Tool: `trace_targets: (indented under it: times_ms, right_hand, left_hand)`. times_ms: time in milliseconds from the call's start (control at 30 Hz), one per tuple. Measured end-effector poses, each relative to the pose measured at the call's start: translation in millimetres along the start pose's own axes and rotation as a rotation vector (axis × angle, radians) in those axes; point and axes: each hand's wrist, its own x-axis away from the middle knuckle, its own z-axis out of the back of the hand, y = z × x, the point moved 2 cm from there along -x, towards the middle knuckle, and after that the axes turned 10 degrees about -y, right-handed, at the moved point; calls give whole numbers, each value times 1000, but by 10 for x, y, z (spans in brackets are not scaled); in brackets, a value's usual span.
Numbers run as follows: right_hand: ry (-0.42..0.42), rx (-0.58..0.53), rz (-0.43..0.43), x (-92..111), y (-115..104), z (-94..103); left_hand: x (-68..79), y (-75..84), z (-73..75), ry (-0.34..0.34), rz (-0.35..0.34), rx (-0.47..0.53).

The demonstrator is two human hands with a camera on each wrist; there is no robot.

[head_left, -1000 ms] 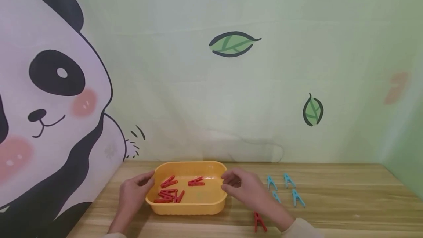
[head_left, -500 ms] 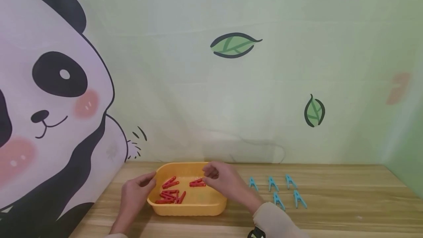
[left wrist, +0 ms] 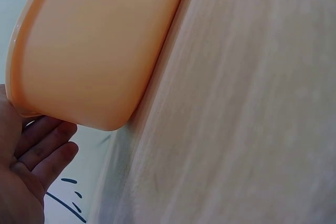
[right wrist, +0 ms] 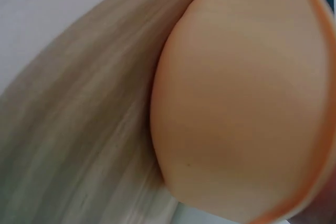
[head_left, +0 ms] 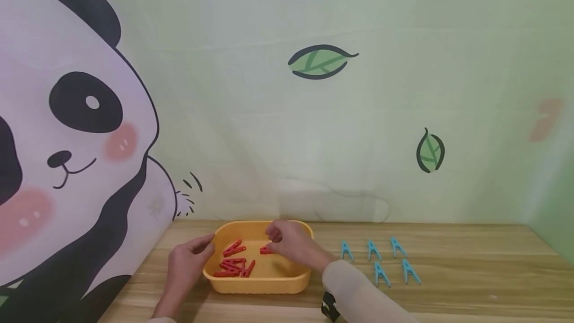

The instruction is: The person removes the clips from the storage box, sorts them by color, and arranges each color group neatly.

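Note:
A yellow plastic basin [head_left: 260, 285] stands on the table with several red clothespins [head_left: 230, 264] inside, most of them bunched at its left. My left hand [head_left: 190, 258] holds the basin's left rim between thumb and fingers; in the left wrist view its fingers [left wrist: 50, 150] lie beneath that rim. Over the basin's right half is my right hand [head_left: 293, 243], its fingers loosely bent with a gap to the thumb. A lone red clothespin [head_left: 264, 250] sits by that thumb, partly covered by the hand. The right wrist view shows mostly the basin's outer wall [right wrist: 236, 98].
Right of the basin, several blue clothespins [head_left: 381, 274] lie in two loose rows on the wooden table [head_left: 471, 273]. A green cloth backdrop [head_left: 233, 113] with a printed panda [head_left: 85, 163] rises behind the table. The right forearm [head_left: 363, 288] crosses in front of the basin's right side.
My right hand has moved left from the basin's right rim to over its inside. The forearm uncovers more blue clothespins; the red one seen on the table is out of sight. Left hand stays.

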Motion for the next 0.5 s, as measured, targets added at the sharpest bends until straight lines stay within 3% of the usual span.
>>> trace_targets:
  times_ms: [500]
  right_hand:
    - [-77,-38,-132,-166,121,-62]
  left_hand:
    - [-11,-23,-5,39,-23,-22]
